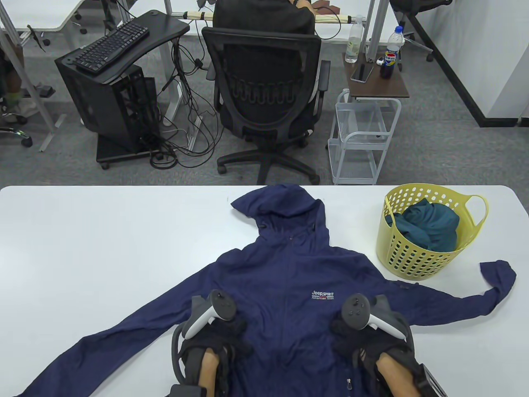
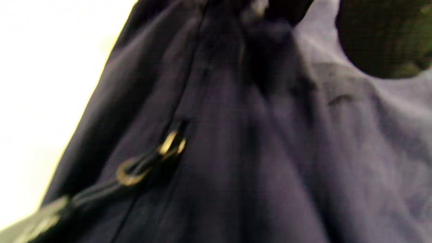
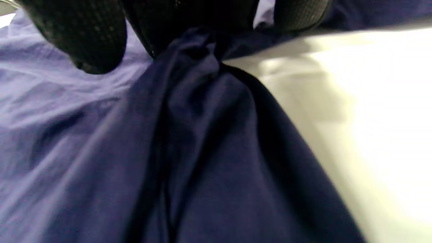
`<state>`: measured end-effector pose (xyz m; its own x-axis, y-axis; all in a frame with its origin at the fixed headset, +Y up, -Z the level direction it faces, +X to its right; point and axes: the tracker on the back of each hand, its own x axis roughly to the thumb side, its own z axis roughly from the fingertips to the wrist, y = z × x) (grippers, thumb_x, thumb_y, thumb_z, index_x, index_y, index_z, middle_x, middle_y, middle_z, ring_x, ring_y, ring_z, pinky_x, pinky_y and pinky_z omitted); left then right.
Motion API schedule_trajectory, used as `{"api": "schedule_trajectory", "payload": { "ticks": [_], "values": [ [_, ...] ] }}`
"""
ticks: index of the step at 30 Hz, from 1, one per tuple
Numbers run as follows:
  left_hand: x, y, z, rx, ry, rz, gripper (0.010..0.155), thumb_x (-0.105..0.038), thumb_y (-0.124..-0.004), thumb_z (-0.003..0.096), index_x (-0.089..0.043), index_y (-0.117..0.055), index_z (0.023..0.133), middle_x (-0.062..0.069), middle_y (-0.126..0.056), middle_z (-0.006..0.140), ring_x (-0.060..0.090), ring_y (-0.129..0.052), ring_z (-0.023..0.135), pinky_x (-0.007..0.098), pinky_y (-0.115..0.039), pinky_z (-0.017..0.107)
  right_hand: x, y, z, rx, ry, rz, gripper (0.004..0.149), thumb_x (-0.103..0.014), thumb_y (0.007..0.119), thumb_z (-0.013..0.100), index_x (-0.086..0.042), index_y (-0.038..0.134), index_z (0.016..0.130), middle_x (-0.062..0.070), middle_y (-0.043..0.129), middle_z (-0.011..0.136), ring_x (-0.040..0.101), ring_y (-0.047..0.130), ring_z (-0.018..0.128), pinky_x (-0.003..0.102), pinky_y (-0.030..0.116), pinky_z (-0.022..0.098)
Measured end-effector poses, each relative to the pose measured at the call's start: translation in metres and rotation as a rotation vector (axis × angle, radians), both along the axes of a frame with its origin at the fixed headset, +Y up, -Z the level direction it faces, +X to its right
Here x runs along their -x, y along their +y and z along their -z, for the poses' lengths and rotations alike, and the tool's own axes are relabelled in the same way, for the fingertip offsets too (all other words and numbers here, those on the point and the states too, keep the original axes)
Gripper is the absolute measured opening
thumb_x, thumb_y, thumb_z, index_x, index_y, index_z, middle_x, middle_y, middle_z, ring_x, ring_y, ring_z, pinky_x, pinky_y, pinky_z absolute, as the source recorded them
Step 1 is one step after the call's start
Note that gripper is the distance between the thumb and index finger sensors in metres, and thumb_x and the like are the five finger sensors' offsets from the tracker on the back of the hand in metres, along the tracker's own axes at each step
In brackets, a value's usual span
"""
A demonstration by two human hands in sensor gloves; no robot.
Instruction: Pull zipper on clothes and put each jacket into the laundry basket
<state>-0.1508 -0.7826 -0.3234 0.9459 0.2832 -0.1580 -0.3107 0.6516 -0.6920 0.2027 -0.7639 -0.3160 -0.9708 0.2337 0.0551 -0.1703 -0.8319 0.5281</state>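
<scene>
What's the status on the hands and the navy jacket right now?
Both hands, left hand and right hand, gripping navy jacket fabric. Jacket flat on table. Laundry basket holds teal garment. Nothing blocking.

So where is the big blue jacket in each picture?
Table view: the blue jacket lies spread flat on the white table, centre bottom, beside the yellow basket.
Left wrist view: its blue cloth fills nearly the whole picture, with a small zipper pull at left.
Right wrist view: bunched blue cloth fills the left and centre.
Shared landmark: the white table.

navy jacket (image 1: 285, 264), yellow perforated basket (image 1: 417, 256)
</scene>
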Motion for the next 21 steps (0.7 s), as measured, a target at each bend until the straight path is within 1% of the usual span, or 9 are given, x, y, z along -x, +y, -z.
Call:
{"api": "schedule_trajectory", "payload": {
  "ticks": [3,5,8,10,11,12,14,17,21],
  "values": [
    [0.01,-0.015,0.009,0.029,0.019,-0.009,0.102,-0.058,-0.093,0.024,-0.054,-0.025,0.101,-0.02,0.001,0.112,0.018,0.008,0.103,0.066,0.002,0.063,-0.014,-0.008,0.008,0.049,-0.023,0.013,0.071,-0.037,0.089,0.047,-0.039,0.051,0.108,-0.013,0.035,0.121,0.021,0.036,0.112,0.064,0.038,0.076],
    [0.015,-0.02,0.015,-0.011,0.036,-0.003,0.103,-0.055,-0.093,0.025,-0.056,-0.021,0.099,-0.022,0.005,0.111,0.017,0.012,0.1,0.065,0.005,0.062,-0.021,-0.012,0.012,0.052,-0.023,0.001,0.075,-0.03,0.09,0.047,-0.043,0.045,0.107,-0.016,0.03,0.12,0.02,0.029,0.112,0.065,0.033,0.076],
    [0.019,-0.018,0.021,-0.175,0.083,0.05,0.097,-0.057,-0.085,0.0247,-0.054,-0.025,0.101,-0.017,-0.004,0.114,0.016,0.005,0.103,0.065,0.0,0.063,-0.027,-0.018,0.02,0.019,-0.038,0.004,0.073,-0.028,0.083,0.049,-0.046,0.041,0.106,-0.018,0.026,0.119,0.02,0.024,0.112,0.065,0.031,0.076],
    [0.018,-0.014,0.023,-0.309,0.124,0.111,0.089,-0.057,-0.08,0.0281,-0.053,-0.029,0.101,-0.017,-0.008,0.116,0.015,0.0,0.105,0.065,-0.005,0.066,-0.028,-0.02,0.023,-0.064,-0.082,0.01,0.067,-0.027,0.079,0.05,-0.045,0.045,0.105,-0.016,0.03,0.119,0.021,0.027,0.112,0.065,0.032,0.076],
    [0.016,-0.012,0.023,-0.379,0.139,0.166,0.087,-0.057,-0.078,0.0282,-0.053,-0.032,0.101,-0.016,-0.013,0.117,0.017,-0.002,0.105,0.065,-0.008,0.067,-0.027,-0.022,0.025,-0.157,-0.096,-0.011,0.064,-0.028,0.076,0.05,-0.042,0.048,0.105,-0.015,0.035,0.119,0.021,0.032,0.112,0.064,0.035,0.076],
    [0.015,-0.013,0.023,-0.378,0.123,0.187,0.084,-0.058,-0.077,0.0298,-0.054,-0.033,0.101,-0.016,-0.016,0.118,0.017,-0.004,0.106,0.065,-0.009,0.068,-0.025,-0.024,0.025,-0.196,-0.091,-0.026,0.062,-0.029,0.074,0.05,-0.042,0.049,0.105,-0.014,0.037,0.119,0.021,0.035,0.111,0.064,0.037,0.076],
    [0.007,-0.007,0.022,-0.357,0.065,0.226,0.075,-0.057,-0.075,0.0321,-0.053,-0.045,0.101,-0.016,-0.03,0.119,0.018,-0.009,0.107,0.065,-0.01,0.068,-0.021,-0.021,0.023,-0.226,-0.06,-0.061,0.06,-0.03,0.074,0.05,-0.041,0.05,0.104,-0.013,0.04,0.119,0.022,0.038,0.111,0.064,0.039,0.075],
    [0.0,0.007,0.017,-0.282,0.019,0.293,0.073,-0.06,-0.073,0.035,-0.051,-0.046,0.102,-0.012,-0.037,0.12,0.025,-0.013,0.108,0.068,-0.012,0.067,-0.013,-0.006,0.013,-0.271,-0.028,-0.067,0.06,-0.031,0.077,0.05,-0.038,0.054,0.105,-0.01,0.044,0.119,0.024,0.041,0.111,0.064,0.042,0.075],
    [-0.015,0.042,0.017,-0.454,0.123,0.254,0.07,-0.057,-0.073,0.0376,-0.049,-0.051,0.103,-0.011,-0.046,0.12,0.028,-0.026,0.111,0.069,-0.021,0.071,0.004,0.017,-0.003,-0.359,0.013,0.042,0.057,-0.036,0.079,0.05,-0.035,0.061,0.104,-0.007,0.051,0.119,0.028,0.047,0.11,0.064,0.046,0.074]
  ]
}}
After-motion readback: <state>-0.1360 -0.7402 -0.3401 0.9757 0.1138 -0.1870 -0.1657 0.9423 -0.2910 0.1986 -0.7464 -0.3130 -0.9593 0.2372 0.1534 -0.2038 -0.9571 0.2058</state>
